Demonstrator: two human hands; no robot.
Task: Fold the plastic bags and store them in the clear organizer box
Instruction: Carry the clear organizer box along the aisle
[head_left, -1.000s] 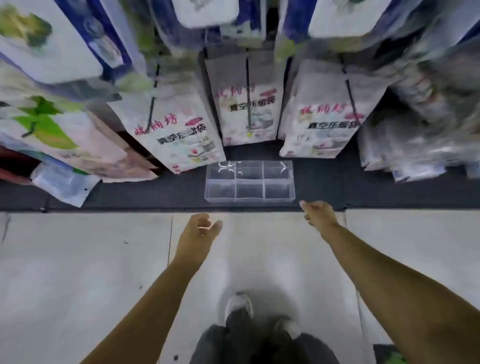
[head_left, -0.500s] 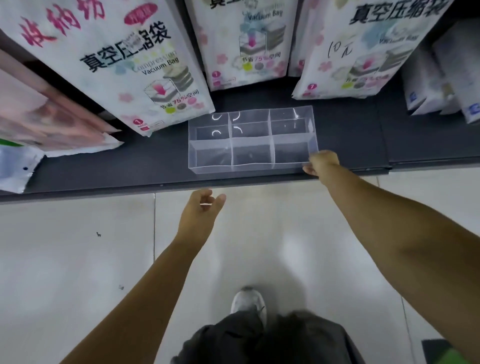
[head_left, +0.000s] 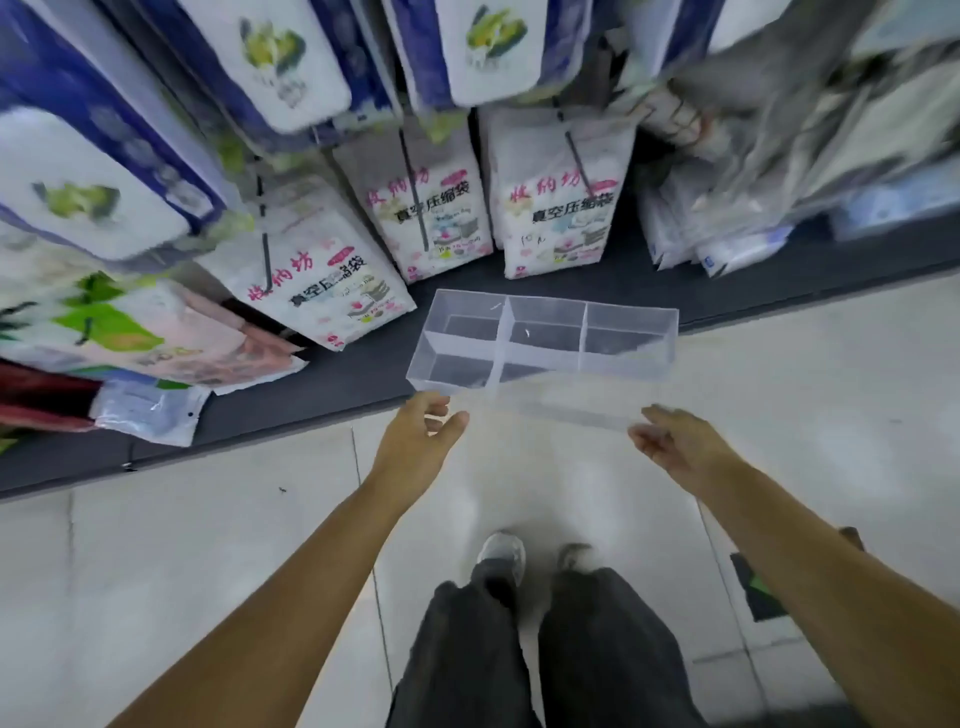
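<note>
Pale tiled floor (head_left: 156, 571) of a shop aisle. Left hand (head_left: 415, 447) and right hand (head_left: 675, 447) meet the near corners of the clear organizer box (head_left: 545, 353) with curled fingers, likely drawing it off the dark shelf (head_left: 337, 384) to fill; whether they actually pinch it, I cannot tell. Packaged bags (head_left: 322, 280) hang behind

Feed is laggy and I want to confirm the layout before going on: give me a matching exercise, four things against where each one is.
Things
1. clear organizer box
2. left hand
3. right hand
4. vacuum bag packs

Places
A. at the box's near right corner
B. behind the box, at the back of the dark shelf
C. at the box's near left corner
D. empty, jutting past the shelf edge over the floor

Pairs: 1-D, 2-C, 3-A, 4-B
</note>
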